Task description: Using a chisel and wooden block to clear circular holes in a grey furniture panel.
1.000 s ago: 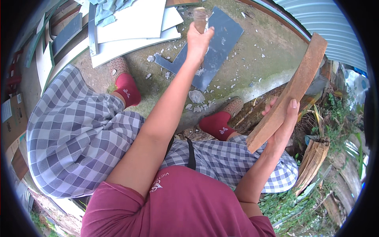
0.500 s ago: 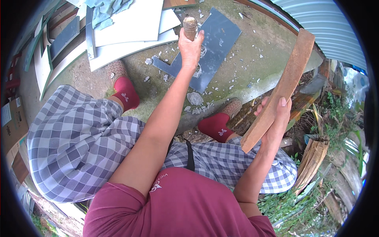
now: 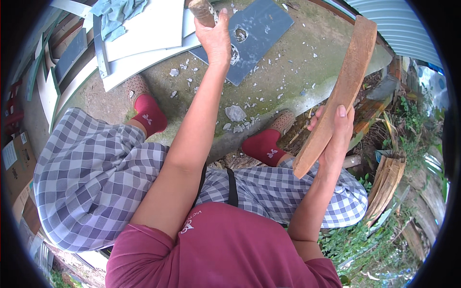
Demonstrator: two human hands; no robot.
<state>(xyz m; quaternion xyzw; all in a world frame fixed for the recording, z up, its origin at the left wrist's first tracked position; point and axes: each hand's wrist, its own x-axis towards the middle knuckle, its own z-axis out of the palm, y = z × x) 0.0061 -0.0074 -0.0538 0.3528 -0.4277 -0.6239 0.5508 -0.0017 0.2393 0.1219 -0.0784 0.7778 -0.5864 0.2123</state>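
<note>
Left hand [image 3: 213,41] out front at the far end of a long reach, elbow slightly bent, forearm angling up and a little right from the maroon sleeve [image 3: 144,245]. Fist wraps a round wooden piece [image 3: 200,11], which pokes out past the top of the grip, tilted up-left; its other end is hidden. Thumb runs up along the piece's right side; fingers curl around the far side, mostly hidden, so can't tell how tightly they press together. Wrist looks roughly straight. In the view, this hand overlaps the left part of a dark grey panel [image 3: 269,29] lying on the concrete floor [image 3: 307,62]; panel has broken, pale-edged spots.

Right hand [image 3: 336,132] nearer the body, elbow bent, forearm rising from the lower right over the checked trousers [image 3: 343,209]. It grips a wooden plank [image 3: 353,62] below its middle: thumb on the right edge, fingertips showing past the left edge, palm behind. Plank pinched between thumb and fingers, slanting up-right, lower end toward the lap. Hands well apart, plank and round piece not touching.

White chips [image 3: 235,114] scatter between the shoes [image 3: 283,121]. White boards [image 3: 144,29] lie left of the left hand.
</note>
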